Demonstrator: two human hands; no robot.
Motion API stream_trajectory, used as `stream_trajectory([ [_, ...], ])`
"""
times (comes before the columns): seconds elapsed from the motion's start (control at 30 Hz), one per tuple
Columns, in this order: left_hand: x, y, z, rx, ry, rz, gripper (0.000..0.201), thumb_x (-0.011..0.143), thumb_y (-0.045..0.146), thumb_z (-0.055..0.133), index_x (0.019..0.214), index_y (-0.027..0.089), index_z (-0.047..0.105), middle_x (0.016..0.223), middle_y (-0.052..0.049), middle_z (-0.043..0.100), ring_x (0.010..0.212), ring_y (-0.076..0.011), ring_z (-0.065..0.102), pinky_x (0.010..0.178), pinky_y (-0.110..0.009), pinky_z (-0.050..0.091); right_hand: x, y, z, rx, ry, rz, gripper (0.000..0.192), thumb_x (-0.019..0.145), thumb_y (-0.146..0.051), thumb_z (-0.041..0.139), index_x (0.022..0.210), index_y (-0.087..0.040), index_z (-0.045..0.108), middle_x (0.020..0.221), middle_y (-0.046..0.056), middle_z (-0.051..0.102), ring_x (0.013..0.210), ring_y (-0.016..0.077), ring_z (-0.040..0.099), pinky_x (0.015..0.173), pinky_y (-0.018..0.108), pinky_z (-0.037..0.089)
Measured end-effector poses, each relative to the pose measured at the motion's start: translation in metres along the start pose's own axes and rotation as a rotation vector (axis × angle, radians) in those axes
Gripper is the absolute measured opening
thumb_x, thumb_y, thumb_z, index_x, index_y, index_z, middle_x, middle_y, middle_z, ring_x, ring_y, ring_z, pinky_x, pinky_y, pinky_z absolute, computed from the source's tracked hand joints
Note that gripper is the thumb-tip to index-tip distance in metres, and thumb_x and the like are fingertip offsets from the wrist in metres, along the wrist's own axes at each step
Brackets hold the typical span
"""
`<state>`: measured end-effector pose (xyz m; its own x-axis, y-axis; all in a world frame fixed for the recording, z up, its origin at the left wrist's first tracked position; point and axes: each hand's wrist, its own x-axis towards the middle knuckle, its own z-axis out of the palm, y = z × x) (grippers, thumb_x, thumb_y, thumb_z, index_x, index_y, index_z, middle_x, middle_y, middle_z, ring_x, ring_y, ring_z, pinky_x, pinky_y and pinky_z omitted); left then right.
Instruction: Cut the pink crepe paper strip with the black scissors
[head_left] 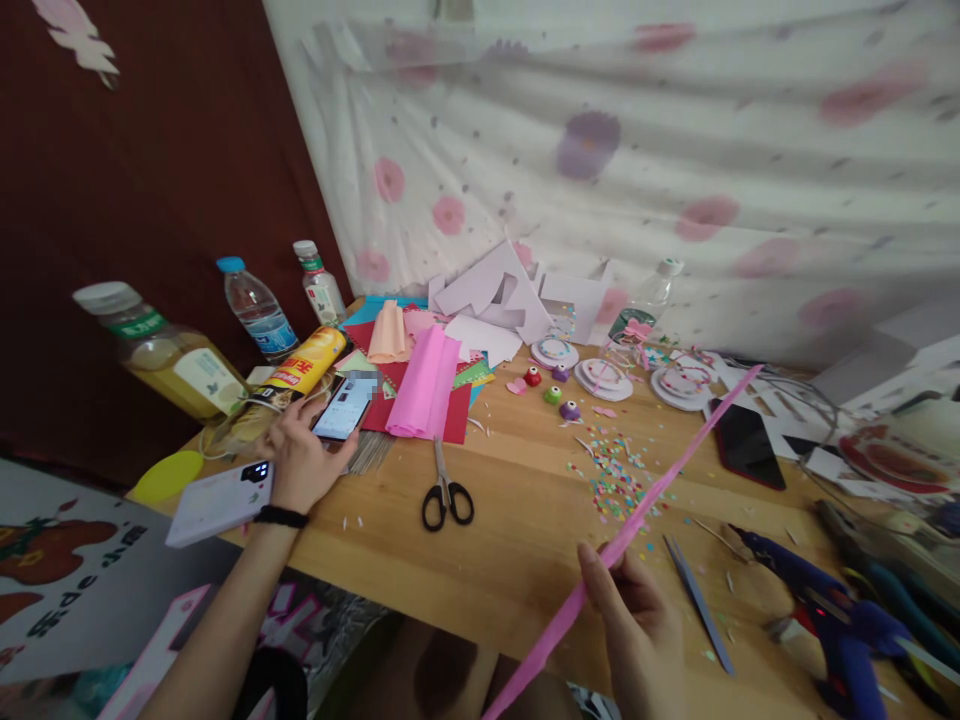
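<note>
The right hand (637, 620) pinched a long pink crepe-paper strip (660, 480) at the near edge of the wooden table (517, 540) — the strip ran far-right. The left hand (300, 455) gripped a smartphone (343, 408), left of black-handled scissors (446, 490).

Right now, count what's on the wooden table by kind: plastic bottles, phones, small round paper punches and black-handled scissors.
Plastic bottles: 4, from the big yellow-liquid bottle to the clear one by the curtain
Phones: 2, one lit under the left hand, one dark red phone
Small round paper punches: 4
Black-handled scissors: 1
Total: 11
</note>
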<state>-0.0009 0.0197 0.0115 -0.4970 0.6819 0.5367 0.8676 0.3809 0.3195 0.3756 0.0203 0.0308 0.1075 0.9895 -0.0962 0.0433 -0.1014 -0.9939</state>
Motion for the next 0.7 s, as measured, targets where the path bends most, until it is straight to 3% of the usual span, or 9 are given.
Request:
stream_trajectory([
  [0.23, -0.0016, 0.0015, 0.0004, 0.035, 0.029, 0.024, 0.052, 0.081, 0.046, 0.062, 0.121, 0.015, 0.053, 0.14, -0.023, 0.049, 0.129, -0.0403, 0.044, 0.105, -0.056, 0.026, 0.0015, 0.0033, 0.0015, 0.018, -0.013, 0.028, 0.044, 0.069, -0.058, 0.078, 0.063, -0.017, 0.063, 0.057, -0.003, 0.049, 0.057, 0.0131, 0.042, 0.051, 0.023, 0.035],
  [0.5, -0.005, -0.0044, 0.0075, 0.021, 0.038, 0.142, 0.061, 0.085, 0.047, 0.059, 0.132, 0.012, 0.047, 0.14, -0.023, 0.049, 0.131, -0.0376, 0.044, 0.108, -0.053, 0.026, 0.0003, 0.0015, 0.0017, 0.026, -0.028, 0.053, 0.045, 0.068, -0.059, 0.079, 0.063, -0.017, 0.064, 0.058, -0.002, 0.051, 0.058, 0.0137, 0.044, 0.051, 0.023, 0.037],
  [0.7, -0.0058, 0.0033, -0.002, 0.012, 0.046, 0.105, 0.046, 0.085, 0.046, 0.058, 0.118, 0.014, 0.058, 0.134, -0.022, 0.052, 0.126, -0.0381, 0.049, 0.107, -0.054, 0.026, 0.0005, -0.0008, 0.0041, 0.028, -0.028, 0.037, 0.046, 0.067, -0.059, 0.079, 0.061, -0.017, 0.062, 0.058, -0.003, 0.051, 0.057, 0.013, 0.043, 0.051, 0.023, 0.037],
])
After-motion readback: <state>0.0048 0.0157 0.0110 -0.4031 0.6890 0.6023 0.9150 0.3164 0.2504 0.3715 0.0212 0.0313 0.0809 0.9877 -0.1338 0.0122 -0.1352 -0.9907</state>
